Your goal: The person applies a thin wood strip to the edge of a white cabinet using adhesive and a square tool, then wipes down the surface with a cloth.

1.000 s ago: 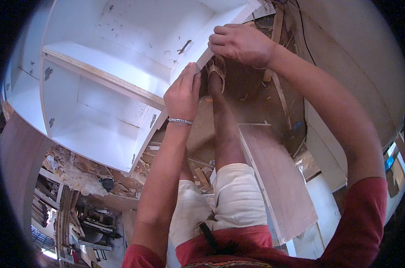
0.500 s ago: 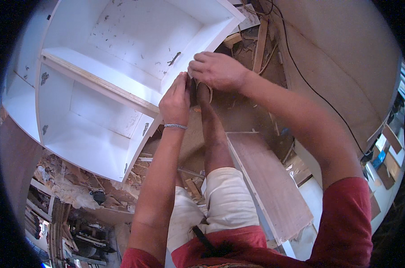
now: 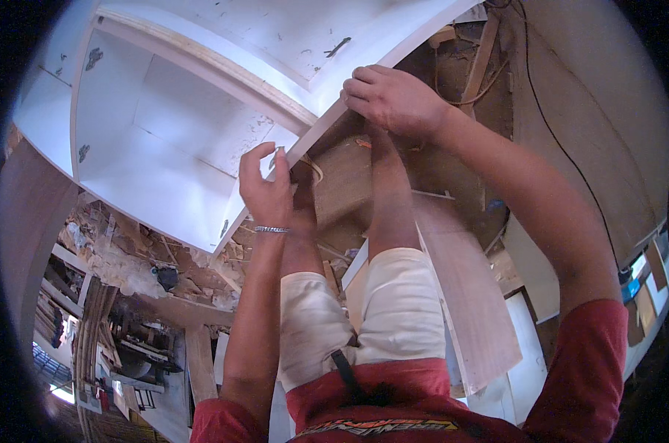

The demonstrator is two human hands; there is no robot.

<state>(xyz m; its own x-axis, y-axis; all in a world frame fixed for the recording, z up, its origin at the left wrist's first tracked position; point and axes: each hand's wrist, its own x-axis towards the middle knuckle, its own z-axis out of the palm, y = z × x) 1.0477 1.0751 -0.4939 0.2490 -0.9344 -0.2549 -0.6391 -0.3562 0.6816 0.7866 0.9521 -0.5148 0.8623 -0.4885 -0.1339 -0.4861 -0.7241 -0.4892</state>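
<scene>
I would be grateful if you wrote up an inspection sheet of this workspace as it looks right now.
Surface: brown, dusty floor, strewn with scraps.
Job's things: white box-shaped cabinet with small dark metal fittings on its inner walls.
Clutter: long brown wooden strip, crumpled pale sheeting, flat reddish-brown wooden panel.
Hands: right hand has fingers curled at the cabinet's front edge; left hand, thumb and fingers bent, is by the same edge, contact unclear.
Cables: thin black cable along the right side.
Surroundings: large brownish-grey flat surface at right; bundled long brown strips at left.
</scene>
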